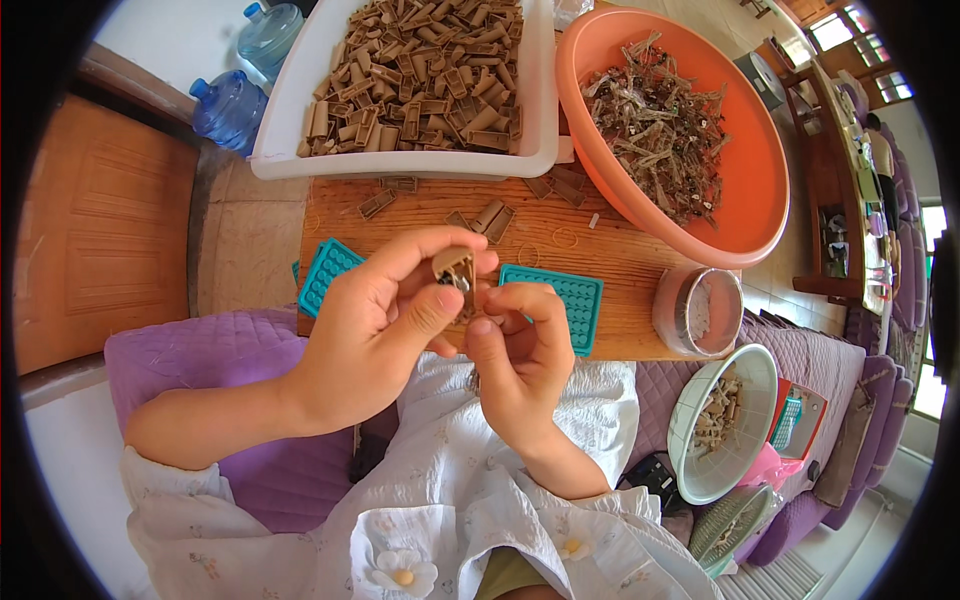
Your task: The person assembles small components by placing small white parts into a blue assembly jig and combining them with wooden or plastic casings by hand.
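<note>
My left hand (375,310) is closed around a small brown plastic housing (456,262), gripping it between thumb and fingers above the table. Dark and shiny metal bits show inside the housing's hollow side. My right hand (522,365) pinches with thumb and forefinger at the lower end of the housing; what its fingertips hold, perhaps thin wire, is too small to make out. Teal dimpled trays (326,276) lie by my left wrist, and another teal tray (575,300) lies beyond my right fingers. Several loose brown housings (490,218) rest on the wooden table (625,290).
At the back stands a white bin (275,145) heaped with brown housings. An orange basin (755,200) of tangled wired parts sits to its right. A round tub (672,315) occupies the table's right corner. Below it, a pale green basket (690,465) holds light brown pieces.
</note>
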Available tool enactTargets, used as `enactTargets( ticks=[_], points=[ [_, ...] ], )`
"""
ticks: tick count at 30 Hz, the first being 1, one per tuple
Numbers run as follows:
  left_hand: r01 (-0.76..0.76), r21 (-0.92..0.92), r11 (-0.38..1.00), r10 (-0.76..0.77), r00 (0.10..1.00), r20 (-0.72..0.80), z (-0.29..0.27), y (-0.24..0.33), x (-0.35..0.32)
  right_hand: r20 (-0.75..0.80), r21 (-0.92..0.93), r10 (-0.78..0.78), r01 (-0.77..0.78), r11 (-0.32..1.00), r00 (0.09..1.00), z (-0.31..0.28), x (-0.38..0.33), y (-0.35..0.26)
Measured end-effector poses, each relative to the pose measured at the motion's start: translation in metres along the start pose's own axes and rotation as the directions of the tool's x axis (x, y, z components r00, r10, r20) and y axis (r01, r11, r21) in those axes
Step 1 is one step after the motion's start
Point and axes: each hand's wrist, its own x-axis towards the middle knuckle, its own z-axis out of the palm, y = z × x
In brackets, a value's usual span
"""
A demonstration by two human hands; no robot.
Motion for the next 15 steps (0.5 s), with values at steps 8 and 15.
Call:
enactTargets(
  ticks=[8, 15],
  points=[
    [-0.009, -0.170, 0.985, -0.004, 0.997, -0.079, 0.002, 0.001, 0.000, 0.044, 0.179, 0.086, -0.093, 0.979, 0.995, 0.011, 0.001, 0.001],
    [0.059, -0.328, 0.943, -0.097, 0.990, -0.101, -0.005, -0.004, 0.006, 0.091, 0.226, 0.202, -0.218, 0.949, 0.975, 0.010, 0.008, 0.000]
  ],
)
